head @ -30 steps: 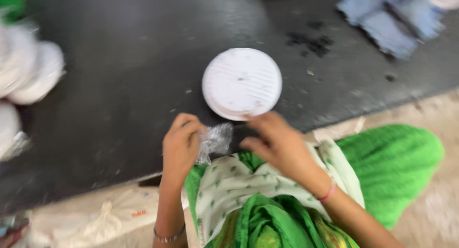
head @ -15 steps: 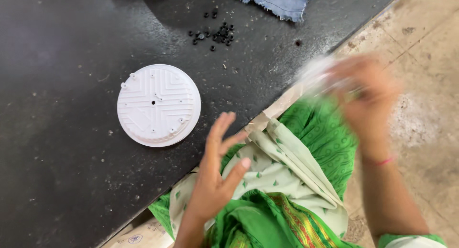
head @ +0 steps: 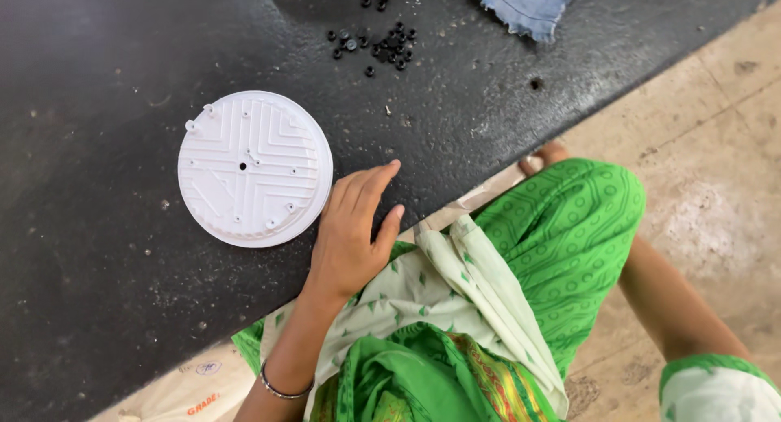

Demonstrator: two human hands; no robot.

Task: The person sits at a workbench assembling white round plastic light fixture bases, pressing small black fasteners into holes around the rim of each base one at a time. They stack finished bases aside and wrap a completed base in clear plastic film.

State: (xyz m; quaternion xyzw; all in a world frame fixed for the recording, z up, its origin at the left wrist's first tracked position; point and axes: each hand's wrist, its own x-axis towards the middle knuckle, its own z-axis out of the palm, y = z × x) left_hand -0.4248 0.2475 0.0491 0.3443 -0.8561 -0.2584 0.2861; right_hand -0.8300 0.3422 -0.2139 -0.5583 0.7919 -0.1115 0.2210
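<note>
Left hand (head: 351, 236) flat on the bench (head: 98, 64) edge, fingers (head: 370, 186) together, holding nothing. Right hand out of frame; only the forearm shows. Just left of the hand, barely apart: round white plastic disc (head: 254, 168), ribbed, small holes. Bench dark, gritty, speckled. Farther: small black rings (head: 376, 41), frayed denim scrap (head: 525, 3). Worn concrete floor (head: 716, 145).

We seem to be in a small assembly workshop: a dark, dusty, speckled worktop (head: 98, 292) carries a white moulded plastic disc (head: 255, 168), a scatter of small black rubber washers (head: 378, 41) and a denim rag (head: 529, 3), above a bare, stained concrete floor (head: 716, 145).
</note>
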